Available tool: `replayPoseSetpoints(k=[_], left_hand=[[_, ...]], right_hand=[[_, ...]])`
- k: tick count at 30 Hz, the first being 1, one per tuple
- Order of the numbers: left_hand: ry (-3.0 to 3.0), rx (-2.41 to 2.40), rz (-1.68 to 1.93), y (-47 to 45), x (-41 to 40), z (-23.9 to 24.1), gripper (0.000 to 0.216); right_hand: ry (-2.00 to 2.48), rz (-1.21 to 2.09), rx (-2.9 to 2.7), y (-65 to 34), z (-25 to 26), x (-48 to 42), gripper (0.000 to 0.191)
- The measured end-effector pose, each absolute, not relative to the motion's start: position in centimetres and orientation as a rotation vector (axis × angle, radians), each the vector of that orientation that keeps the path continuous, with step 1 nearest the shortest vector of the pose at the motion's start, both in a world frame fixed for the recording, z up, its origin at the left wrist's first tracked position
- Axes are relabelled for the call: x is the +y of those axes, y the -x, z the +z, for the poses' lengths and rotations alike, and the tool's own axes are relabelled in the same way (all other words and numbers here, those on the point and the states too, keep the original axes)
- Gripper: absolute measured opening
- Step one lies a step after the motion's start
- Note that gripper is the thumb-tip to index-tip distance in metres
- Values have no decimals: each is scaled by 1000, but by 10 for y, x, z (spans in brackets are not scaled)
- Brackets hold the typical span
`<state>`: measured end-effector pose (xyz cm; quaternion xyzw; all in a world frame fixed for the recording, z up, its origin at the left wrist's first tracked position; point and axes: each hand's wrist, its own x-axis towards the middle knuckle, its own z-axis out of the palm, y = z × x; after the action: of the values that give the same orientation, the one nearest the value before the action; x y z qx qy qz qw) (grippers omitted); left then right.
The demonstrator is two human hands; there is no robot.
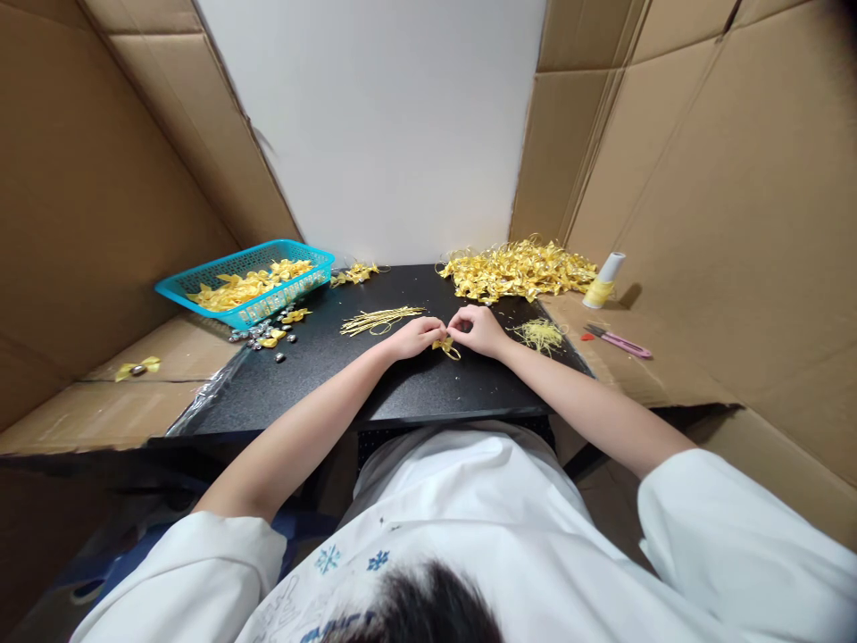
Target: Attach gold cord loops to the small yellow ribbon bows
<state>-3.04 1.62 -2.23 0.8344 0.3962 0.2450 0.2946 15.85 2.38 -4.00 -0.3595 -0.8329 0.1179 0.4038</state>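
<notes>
My left hand (419, 338) and my right hand (477, 330) meet over the middle of a black tabletop (321, 379). Between their fingertips is a small yellow ribbon bow (446, 346) with a thin loop of cord hanging below it. The fingers of both hands are pinched together at the bow, which they partly cover. Just beyond my left hand lies a bundle of gold ties (378, 319). A tangle of short pale yellow thread bits (539, 335) is to the right of my right hand.
A blue basket (175, 288) of yellow bows stands at left, with silver bells (258, 334) beside it. A heap of looped bows (519, 268) lies at back right. Further right are a thread cone (611, 268) and pink-handled snips (628, 346). Cardboard walls (723, 179) enclose the table.
</notes>
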Motion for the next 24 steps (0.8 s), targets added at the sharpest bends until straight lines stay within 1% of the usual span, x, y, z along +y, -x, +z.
replayPoseSetpoints(k=[24], left_hand=[[-2204, 1021, 588, 34, 18, -20, 31]], right_hand=[[900, 360, -2052, -157, -39, 21, 7]])
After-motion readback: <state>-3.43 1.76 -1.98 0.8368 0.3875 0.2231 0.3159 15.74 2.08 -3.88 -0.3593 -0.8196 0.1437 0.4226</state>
